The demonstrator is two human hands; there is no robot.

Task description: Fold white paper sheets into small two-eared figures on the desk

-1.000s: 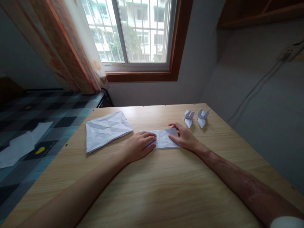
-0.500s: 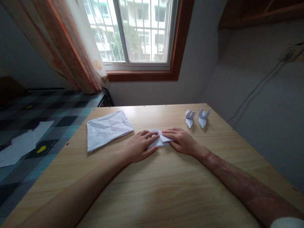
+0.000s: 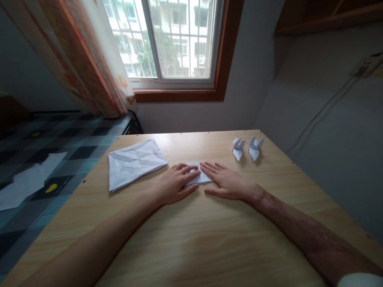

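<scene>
A small folded sheet of white paper (image 3: 204,178) lies flat on the wooden table (image 3: 191,235), partly covered by both hands. My left hand (image 3: 176,181) rests on its left part, fingers stretched out and pressing down. On the right part lies my right hand (image 3: 227,181), flat with its fingers extended and the thumb apart on the near side. Two white folded paper cranes (image 3: 238,149) (image 3: 255,148) stand beyond my right hand. Left of my left hand is a larger, creased stack of white paper (image 3: 136,163).
A checked bed (image 3: 74,137) with loose white sheets (image 3: 31,181) on it adjoins the table's left side. Behind the table are a window (image 3: 184,44) and a patterned curtain (image 3: 86,59). A cable (image 3: 323,109) runs along the right wall.
My right hand has flattened over the folded paper, its fingers spreading, and the raised flap on the right is now pressed down. My left hand has stayed in place.
</scene>
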